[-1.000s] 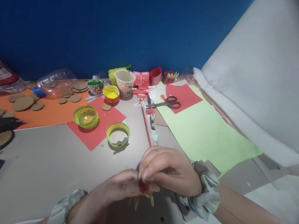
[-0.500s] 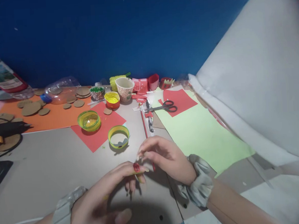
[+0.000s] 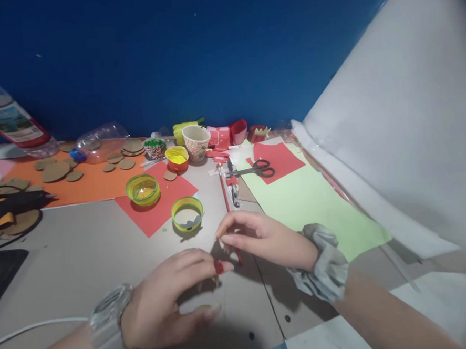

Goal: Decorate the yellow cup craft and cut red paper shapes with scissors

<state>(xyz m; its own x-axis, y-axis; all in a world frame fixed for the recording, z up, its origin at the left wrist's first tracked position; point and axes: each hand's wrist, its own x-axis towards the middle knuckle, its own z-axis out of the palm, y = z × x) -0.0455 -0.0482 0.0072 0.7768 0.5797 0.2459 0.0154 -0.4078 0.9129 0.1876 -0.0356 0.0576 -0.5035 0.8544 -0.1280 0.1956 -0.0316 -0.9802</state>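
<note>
My left hand point(image 3: 173, 299), with a watch on the wrist, hovers low over the grey table point(image 3: 72, 258). A small red piece point(image 3: 218, 267) sits at its fingertip, pinched or stuck there. My right hand point(image 3: 260, 236), with a grey scrunchie on the wrist, lies just to the right with its fingertips pinched together close to that red piece. What the right fingers hold is too small to name. A red pencil point(image 3: 225, 196) runs from under the right hand toward the back.
A yellow-green ring point(image 3: 187, 213) and a yellow bowl point(image 3: 142, 189) stand on red paper point(image 3: 159, 200). Scissors point(image 3: 252, 169) lie on a light green sheet point(image 3: 314, 206). Cups, paint pots and cardboard discs crowd the back. A white sheet point(image 3: 392, 133) rises at right. A black glue gun point(image 3: 9, 204) lies at left.
Both hands have moved away from me and drawn a little apart. The right hand has left the red piece, which stays at the left fingertip.
</note>
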